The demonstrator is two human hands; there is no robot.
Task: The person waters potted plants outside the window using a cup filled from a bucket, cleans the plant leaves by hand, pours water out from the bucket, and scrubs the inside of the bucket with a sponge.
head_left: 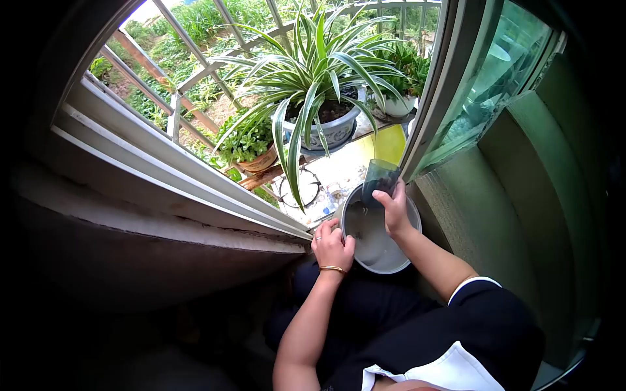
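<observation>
My right hand (394,210) is closed around a dark green see-through cup (382,171), which stands tilted over the far part of a round grey metal basin (383,253). Cloudy liquid seems to lie in the basin. At the basin's left rim is my left hand (333,246), its fingers curled and its thumb against the rim. A ring and a gold bracelet (333,268) show on that hand and wrist. What fills the cup is too dark to make out.
Beyond the open window frame (182,173), a large spider plant (319,72) hangs its leaves from a patterned pot (319,135). Smaller potted plants (246,135) stand nearby, with metal bars (215,72) behind. A yellow sheet (389,143) lies on the ledge.
</observation>
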